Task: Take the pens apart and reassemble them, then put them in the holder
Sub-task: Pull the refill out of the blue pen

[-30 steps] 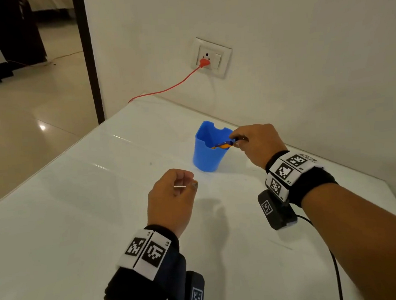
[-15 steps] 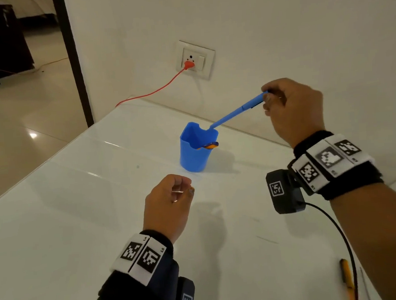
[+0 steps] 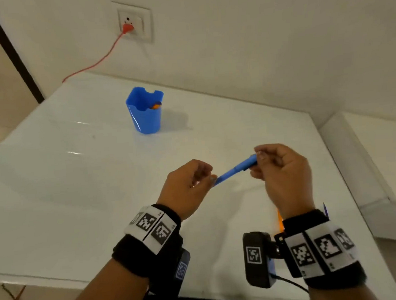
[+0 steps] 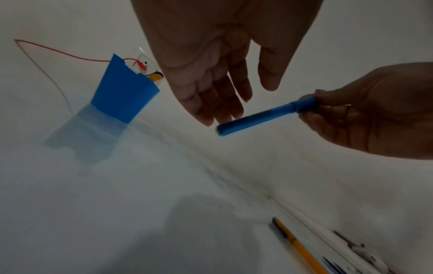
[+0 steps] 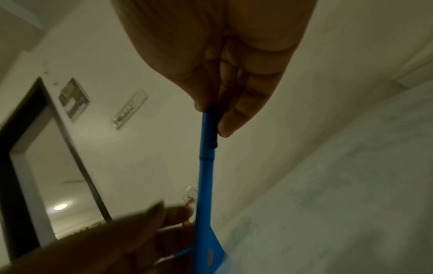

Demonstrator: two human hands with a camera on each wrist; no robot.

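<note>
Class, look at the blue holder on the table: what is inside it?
An orange pen end shows just above the blue holder's rim. The holder's wall hides the rest of the pen and anything deeper inside.

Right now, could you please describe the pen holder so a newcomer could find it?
On the white table, look toward the wall socket. The blue pen holder stands upright there, alone, the only cup-shaped thing, with an orange pen end showing inside its notched rim.

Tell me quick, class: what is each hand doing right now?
Left hand: open, fingers straight, nearing the pen.
Right hand: pinching the pen's capped end.
</note>
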